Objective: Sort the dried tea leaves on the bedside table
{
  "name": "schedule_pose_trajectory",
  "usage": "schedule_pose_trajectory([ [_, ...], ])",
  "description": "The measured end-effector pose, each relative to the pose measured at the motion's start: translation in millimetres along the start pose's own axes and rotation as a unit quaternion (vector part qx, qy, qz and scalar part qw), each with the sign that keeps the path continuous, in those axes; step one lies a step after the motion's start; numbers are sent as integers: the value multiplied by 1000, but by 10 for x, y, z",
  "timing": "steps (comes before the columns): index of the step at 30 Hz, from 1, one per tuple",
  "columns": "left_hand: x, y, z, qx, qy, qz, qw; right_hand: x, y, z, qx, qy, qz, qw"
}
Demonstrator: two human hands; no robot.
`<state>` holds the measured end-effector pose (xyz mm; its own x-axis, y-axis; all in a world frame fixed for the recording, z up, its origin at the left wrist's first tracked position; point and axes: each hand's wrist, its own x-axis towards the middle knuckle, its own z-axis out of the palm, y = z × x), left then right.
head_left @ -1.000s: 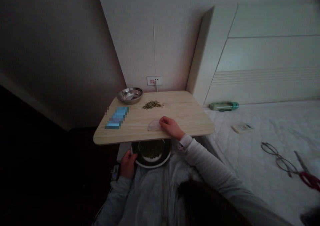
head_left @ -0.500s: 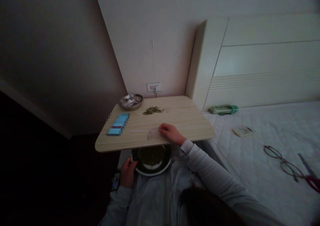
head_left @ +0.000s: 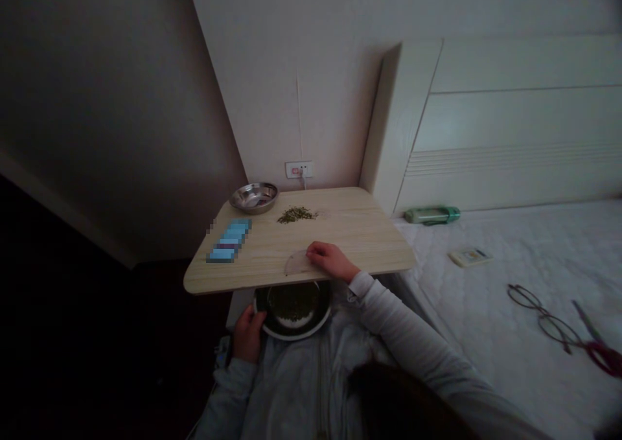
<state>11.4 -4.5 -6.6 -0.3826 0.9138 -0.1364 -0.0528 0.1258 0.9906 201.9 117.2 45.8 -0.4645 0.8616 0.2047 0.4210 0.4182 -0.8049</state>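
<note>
On my lap, partly beneath the table's front edge, rests a dark dish with a white rim (head_left: 294,337). Dark green bits lie inside it. My left hand (head_left: 249,334) grips its left rim, thumb on top. My right hand (head_left: 333,259) rests near the front edge of the pale wooden table (head_left: 253,268), its fingers pinched together at the right side of a thin, clear, rounded plastic piece (head_left: 295,263). That piece lies flat on the wood. Farther back, a loose pile of small dried green bits (head_left: 294,215) is spread on the tabletop.
A steel bowl (head_left: 255,209) stands at the table's back left, with a blurred-out phone-like screen (head_left: 230,240) in front. On the bed at right lie a green bottle (head_left: 432,215), a small pale box (head_left: 470,256), glasses (head_left: 556,328) and scissors (head_left: 603,357). A socket (head_left: 299,170) is behind.
Little differs: the view has shifted slightly. Both hands keep their places, the left on the dish and the right at the clear plastic piece.
</note>
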Motion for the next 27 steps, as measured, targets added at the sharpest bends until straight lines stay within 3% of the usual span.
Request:
schedule_pose_trajectory([
  [15,24,-43,-3,-4,5,-16,1000,-10,-3,-12,45,-23,3,999],
  [18,32,-68,-17,4,0,-13,1000,19,27,-16,80,15,13,997],
  [23,34,-89,-24,8,-2,-1,1000,76,101,-6,61,143,49,987],
  [27,20,-52,-6,20,16,-11,1000,76,118,5,35,149,44,987],
])
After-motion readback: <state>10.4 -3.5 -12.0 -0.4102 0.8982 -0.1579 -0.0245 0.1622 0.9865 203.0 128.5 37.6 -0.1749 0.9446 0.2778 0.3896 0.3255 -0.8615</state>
